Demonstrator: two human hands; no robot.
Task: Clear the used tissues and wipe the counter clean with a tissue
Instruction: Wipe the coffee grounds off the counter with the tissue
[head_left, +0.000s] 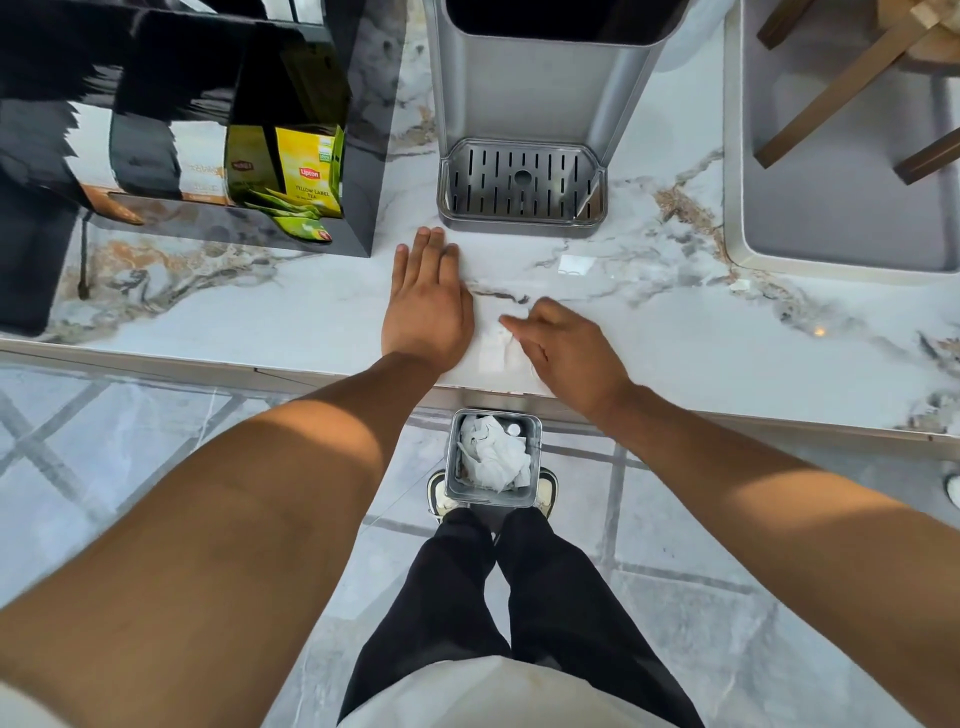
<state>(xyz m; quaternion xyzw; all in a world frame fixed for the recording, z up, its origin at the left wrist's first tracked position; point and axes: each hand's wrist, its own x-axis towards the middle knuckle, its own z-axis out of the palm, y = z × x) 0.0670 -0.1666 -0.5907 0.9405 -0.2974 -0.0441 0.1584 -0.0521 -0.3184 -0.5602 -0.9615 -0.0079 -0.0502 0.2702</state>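
A marble-patterned counter (675, 332) with grey and rust veining runs across the view, above a pale tiled floor. The landmark is the grey dispenser (540, 104) standing at the back of the counter, with its slotted drip tray (522, 182) facing the person.

Directly in front of the drip tray, near the counter's front edge, a white tissue (496, 348) lies flat; it blends into the stone and its outline is hard to trace. The left hand (426, 306) rests palm down just left of the tissue, fingers together and extended toward the tray, gripping nothing. The right hand (566, 353) sits on the tissue's right side, index finger extended over the sheet; whether it pinches the paper or only presses on it cannot be told.

Left of the dispenser stands a black organiser (311, 130) holding yellow tea packets (311, 176). Right of it, a grey sink (841, 171) is set into the counter. Two small pale scraps (574, 265) lie on the stone between tray and sink. Below the counter edge, in line with the dispenser, a small metal bin (496, 457) on the floor holds crumpled white tissues (493, 454).

Handling, as a judgement: the tissue is very light, limp and easily torn, especially if damp. It probably slides readily on polished stone, so a flat palm should drive a wipe; for lifting, gather the middle or pinch an edge.
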